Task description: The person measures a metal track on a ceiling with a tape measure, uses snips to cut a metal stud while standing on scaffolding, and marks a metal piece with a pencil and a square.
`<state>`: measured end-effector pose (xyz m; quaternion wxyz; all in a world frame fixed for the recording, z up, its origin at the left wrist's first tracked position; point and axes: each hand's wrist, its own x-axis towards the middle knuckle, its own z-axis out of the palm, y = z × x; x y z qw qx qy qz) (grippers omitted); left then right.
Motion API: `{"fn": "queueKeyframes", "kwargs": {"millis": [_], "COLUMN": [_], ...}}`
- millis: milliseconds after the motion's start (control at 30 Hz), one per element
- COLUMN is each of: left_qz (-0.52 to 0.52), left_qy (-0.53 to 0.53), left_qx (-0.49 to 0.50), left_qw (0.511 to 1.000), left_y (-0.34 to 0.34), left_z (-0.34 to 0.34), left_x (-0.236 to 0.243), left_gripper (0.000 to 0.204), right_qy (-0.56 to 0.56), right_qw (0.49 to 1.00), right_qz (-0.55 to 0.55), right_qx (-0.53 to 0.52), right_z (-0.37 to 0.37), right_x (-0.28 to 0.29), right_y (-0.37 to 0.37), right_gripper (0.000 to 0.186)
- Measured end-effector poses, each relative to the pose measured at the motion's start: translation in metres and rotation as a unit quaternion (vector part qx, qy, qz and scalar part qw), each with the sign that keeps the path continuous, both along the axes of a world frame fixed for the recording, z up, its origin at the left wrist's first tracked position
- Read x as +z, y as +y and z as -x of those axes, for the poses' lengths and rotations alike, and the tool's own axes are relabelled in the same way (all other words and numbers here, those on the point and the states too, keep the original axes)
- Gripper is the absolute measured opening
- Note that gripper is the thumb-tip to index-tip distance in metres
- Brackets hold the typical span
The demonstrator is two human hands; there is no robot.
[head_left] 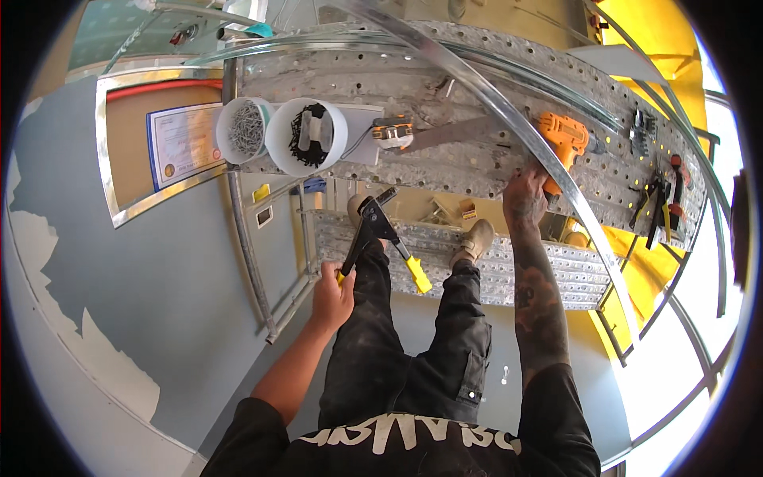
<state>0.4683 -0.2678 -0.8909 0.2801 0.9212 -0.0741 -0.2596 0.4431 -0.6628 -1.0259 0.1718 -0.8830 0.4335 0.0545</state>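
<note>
My left hand [332, 297] is closed round one handle of a black hand riveter [373, 230] with yellow grips; its other handle is spread wide. My right hand [526, 195] is at the lower handle of an orange cordless drill [564, 137] lying on the perforated metal scaffold platform [469, 171]. The fingers appear curled on the drill's handle, partly hidden. A bright metal strip [509, 107] crosses in front of the drill. To the left stand a white bucket [238, 151] of silver rivets and a white bucket [278, 155] with black screws.
A tape measure [393, 132] lies beside the buckets. Pliers and snips [660, 203] rest at the platform's right end. My feet stand on a lower platform [524, 274]. Scaffold tubes [242, 246] rise at the left, near a framed certificate [187, 147]. Long metal strips [548, 83] run along the far edge.
</note>
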Motion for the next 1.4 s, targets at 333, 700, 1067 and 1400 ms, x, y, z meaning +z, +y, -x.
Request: {"fn": "queueKeyframes", "kwargs": {"millis": [333, 700, 1067, 1400], "left_qz": [0.016, 0.147, 0.142, 0.189], "left_qy": [-0.013, 0.026, 0.049, 0.18], "left_qx": [-0.024, 0.043, 0.023, -0.05], "left_qw": [0.999, 0.988, 0.988, 0.964], "left_y": [0.014, -0.053, -0.227, -0.225], "left_z": [-0.028, -0.058, -0.086, -0.049], "left_x": [0.011, -0.01, -0.111, -0.02], "left_gripper": [0.029, 0.022, 0.028, 0.05], "right_qy": [0.022, -0.202, -0.342, -0.366], "right_qw": [0.989, 0.823, 0.775, 0.737], "right_qz": [-0.148, -0.376, -0.386, -0.41], "right_qx": [-0.002, -0.374, -0.365, -0.393], "right_z": [0.064, 0.16, 0.211, 0.131], "right_x": [0.037, 0.198, 0.229, 0.19], "right_y": [0.01, 0.024, 0.015, 0.083], "right_gripper": [0.048, 0.028, 0.024, 0.035]}}
